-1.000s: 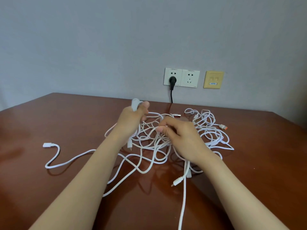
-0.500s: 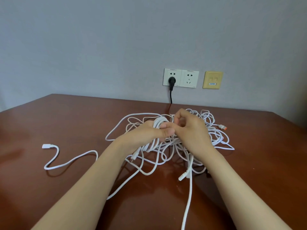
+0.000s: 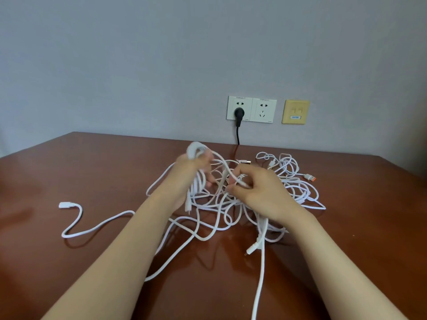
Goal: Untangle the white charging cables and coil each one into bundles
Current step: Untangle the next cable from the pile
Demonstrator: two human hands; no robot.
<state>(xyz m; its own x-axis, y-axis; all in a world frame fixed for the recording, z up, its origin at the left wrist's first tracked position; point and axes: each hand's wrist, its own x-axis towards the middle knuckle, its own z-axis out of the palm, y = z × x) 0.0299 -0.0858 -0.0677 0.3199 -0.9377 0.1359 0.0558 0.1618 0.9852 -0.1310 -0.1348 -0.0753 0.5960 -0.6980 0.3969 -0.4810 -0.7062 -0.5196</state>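
A tangle of white charging cables (image 3: pixel 215 218) lies in the middle of the brown table (image 3: pixel 69 262). My left hand (image 3: pixel 191 172) is raised over the tangle's left part and grips a small coil of white cable (image 3: pixel 195 150) that loops over its fingers. My right hand (image 3: pixel 258 190) pinches one strand of cable beside it, just right of the left hand. A loose cable end with a white plug (image 3: pixel 65 205) trails off to the left. Another strand runs toward me past a plug (image 3: pixel 253 249). An orange-tipped plug (image 3: pixel 309 177) lies at the far right.
On the wall behind the table are two white sockets (image 3: pixel 251 109), with a black plug (image 3: pixel 239 112) whose cord drops behind the table, and a yellow data outlet (image 3: pixel 295 112). The table's far edge meets the wall; its right edge slopes down at the far right.
My left hand has lifted up and to the left with the coil, away from my right hand. My right hand dropped slightly and holds a strand stretched between the two hands.
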